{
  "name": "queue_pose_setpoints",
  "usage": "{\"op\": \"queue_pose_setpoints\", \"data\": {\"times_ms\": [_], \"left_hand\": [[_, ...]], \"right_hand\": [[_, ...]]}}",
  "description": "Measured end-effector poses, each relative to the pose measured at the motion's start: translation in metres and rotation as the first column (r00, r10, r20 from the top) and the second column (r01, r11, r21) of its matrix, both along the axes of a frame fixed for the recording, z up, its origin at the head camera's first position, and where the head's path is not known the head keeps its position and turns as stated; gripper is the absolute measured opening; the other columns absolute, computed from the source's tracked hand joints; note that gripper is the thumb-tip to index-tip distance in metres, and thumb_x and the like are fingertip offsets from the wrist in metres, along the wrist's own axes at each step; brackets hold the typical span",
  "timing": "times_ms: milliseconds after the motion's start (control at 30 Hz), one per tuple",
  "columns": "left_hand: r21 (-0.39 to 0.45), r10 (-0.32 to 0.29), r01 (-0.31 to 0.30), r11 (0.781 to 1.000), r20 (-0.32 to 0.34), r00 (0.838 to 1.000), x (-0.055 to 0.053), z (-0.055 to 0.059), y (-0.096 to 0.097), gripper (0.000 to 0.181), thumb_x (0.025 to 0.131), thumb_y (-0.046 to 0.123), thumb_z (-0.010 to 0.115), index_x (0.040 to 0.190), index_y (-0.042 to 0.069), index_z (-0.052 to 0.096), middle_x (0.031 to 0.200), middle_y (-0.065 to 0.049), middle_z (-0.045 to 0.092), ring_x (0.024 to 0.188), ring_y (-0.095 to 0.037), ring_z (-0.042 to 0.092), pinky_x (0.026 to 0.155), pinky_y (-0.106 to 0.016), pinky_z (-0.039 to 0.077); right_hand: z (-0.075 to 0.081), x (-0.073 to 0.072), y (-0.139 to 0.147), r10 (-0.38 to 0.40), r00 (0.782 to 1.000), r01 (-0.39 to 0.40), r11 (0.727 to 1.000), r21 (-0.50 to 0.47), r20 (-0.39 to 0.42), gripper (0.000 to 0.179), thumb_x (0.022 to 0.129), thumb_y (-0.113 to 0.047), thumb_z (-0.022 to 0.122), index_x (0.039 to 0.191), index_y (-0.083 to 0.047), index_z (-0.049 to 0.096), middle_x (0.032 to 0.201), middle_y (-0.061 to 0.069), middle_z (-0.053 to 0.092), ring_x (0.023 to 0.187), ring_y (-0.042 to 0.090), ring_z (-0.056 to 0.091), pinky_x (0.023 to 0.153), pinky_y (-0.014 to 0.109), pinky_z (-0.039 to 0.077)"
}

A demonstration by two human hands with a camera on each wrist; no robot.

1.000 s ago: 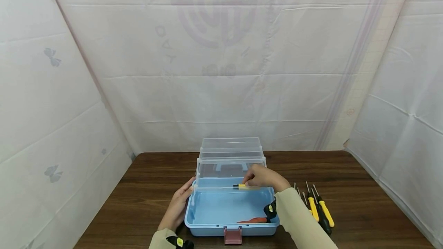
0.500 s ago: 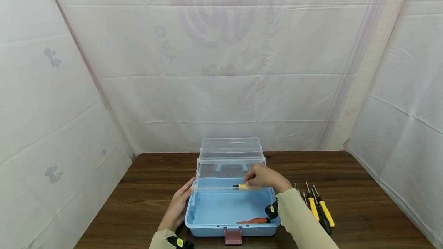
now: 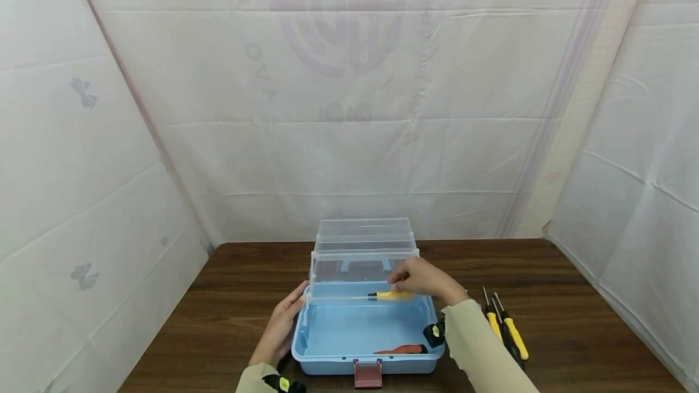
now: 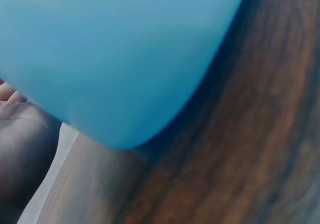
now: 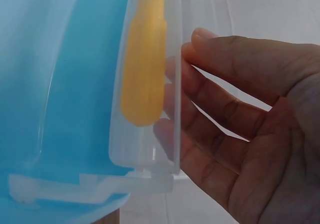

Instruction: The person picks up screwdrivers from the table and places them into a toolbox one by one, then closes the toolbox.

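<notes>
A light blue toolbox [image 3: 327, 365] stands on the table with its clear upper parts raised at the back. My left hand [image 3: 280, 324] rests against its left side, fingers extended along the back corner. In the left wrist view, the palm lies by the box wall. A screwdriver with a yellow handle [image 5: 144, 68] lies in a narrow translucent tray [image 5: 145, 156] across the toolbox. My right hand [image 3: 427, 279] is at the tray's right end; its relaxed fingers are around the tray's back wall, apart from the handle. An orange-red tool with a dark end [image 3: 403, 349] lies in the box bottom.
Several screwdrivers with yellow and black handles [image 3: 515, 337] lie on the brown wooden table [image 3: 229, 296] right of the toolbox, partly behind the right sleeve. A pinkish latch [image 3: 368, 373] hangs at the box front. White sheeting [image 3: 349, 156] encloses the table's back and sides.
My right hand has let go of the yellow screwdriver and shifted slightly right and up, so more of its handle shows in the tray. The left hand has stayed in place.
</notes>
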State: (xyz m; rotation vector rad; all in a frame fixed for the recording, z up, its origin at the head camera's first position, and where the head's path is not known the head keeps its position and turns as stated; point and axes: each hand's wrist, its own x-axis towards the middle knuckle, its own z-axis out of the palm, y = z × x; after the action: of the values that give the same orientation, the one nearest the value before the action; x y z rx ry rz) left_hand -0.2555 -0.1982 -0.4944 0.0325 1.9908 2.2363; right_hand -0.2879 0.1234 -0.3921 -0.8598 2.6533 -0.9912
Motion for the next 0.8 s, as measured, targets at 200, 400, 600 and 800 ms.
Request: {"op": "queue_pose_setpoints", "data": {"times_ms": [200, 400, 600, 800], "left_hand": [[-0.002, 0.000, 0.000, 1.000, -0.002, 1.000, 0.000, 0.001, 0.000, 0.053, 0.104, 0.023, 0.039, 0.152, 0.006, 0.024, 0.159, -0.019, 0.019, 0.144, -0.038, 0.023, 0.114, -0.053, 0.027], [0.001, -0.003, 0.003, 1.000, -0.003, 1.000, -0.001, 0.001, -0.001, 0.055, 0.103, 0.026, 0.042, 0.152, 0.006, 0.025, 0.159, -0.019, 0.019, 0.144, -0.038, 0.024, 0.113, -0.052, 0.029], [0.008, -0.006, 0.006, 1.000, 0.001, 1.000, -0.003, -0.001, -0.003, 0.057, 0.103, 0.027, 0.044, 0.152, 0.005, 0.025, 0.158, -0.020, 0.020, 0.144, -0.038, 0.024, 0.113, -0.052, 0.029], [0.021, 0.007, -0.007, 1.000, 0.006, 1.000, -0.005, -0.003, -0.003, 0.056, 0.102, 0.025, 0.045, 0.151, 0.005, 0.026, 0.158, -0.019, 0.020, 0.144, -0.038, 0.025, 0.113, -0.053, 0.028]], "right_hand": [[0.003, 0.001, 0.006, -0.019, 1.000, 0.019, 1.000, 0.000, -0.001, 0.020, 0.090, -0.012, 0.065, 0.106, -0.002, 0.072, 0.102, 0.010, 0.071, 0.088, 0.018, 0.065, 0.075, 0.036, 0.057], [0.005, 0.002, 0.012, -0.006, 1.000, 0.005, 1.000, -0.012, -0.025, 0.021, 0.090, -0.014, 0.066, 0.106, -0.002, 0.072, 0.103, 0.010, 0.072, 0.088, 0.017, 0.066, 0.072, 0.031, 0.056], [0.004, 0.003, 0.019, -0.035, 0.999, 0.035, 0.999, -0.021, -0.029, 0.021, 0.090, -0.013, 0.066, 0.106, -0.002, 0.072, 0.103, 0.010, 0.072, 0.089, 0.018, 0.066, 0.073, 0.033, 0.057], [0.003, 0.005, 0.027, -0.077, 0.996, 0.076, 0.997, -0.025, -0.046, 0.021, 0.089, -0.015, 0.067, 0.106, -0.002, 0.071, 0.102, 0.007, 0.071, 0.089, 0.018, 0.064, 0.073, 0.032, 0.056]]}}
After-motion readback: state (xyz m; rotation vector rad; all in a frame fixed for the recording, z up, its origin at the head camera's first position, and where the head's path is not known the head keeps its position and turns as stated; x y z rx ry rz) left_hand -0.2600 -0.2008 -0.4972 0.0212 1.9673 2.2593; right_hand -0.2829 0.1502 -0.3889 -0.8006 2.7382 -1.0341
